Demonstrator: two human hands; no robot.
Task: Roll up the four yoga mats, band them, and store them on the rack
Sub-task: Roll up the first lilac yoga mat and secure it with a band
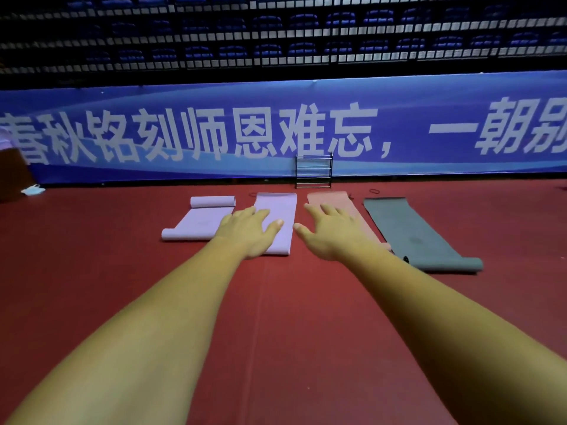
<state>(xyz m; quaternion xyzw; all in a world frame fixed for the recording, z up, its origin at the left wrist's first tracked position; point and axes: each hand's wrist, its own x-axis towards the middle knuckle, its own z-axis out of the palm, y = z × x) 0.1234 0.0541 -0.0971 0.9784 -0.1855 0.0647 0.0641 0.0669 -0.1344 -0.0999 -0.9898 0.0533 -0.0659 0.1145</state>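
Note:
Several yoga mats lie side by side on the red floor. The leftmost lilac mat point(201, 220) curls at both ends. A second lilac mat point(280, 207) lies flat beside it, then a pink mat point(333, 198) and a grey mat point(405, 228) with a curled near end. My left hand point(248, 230) is stretched out, fingers spread, in front of the second lilac mat. My right hand point(331, 233) is spread out in front of the pink mat. Neither hand holds anything. A small wire rack point(313, 171) stands behind the mats. Thin bands lie at the far ends: one point(374, 190) near the grey mat.
A long blue banner point(276, 130) with white characters runs along the wall behind the rack, with dark seating above. A white face mask point(33, 189) lies on the floor at far left beside a brown object point(12, 176). Red floor point(276, 332) extends toward me.

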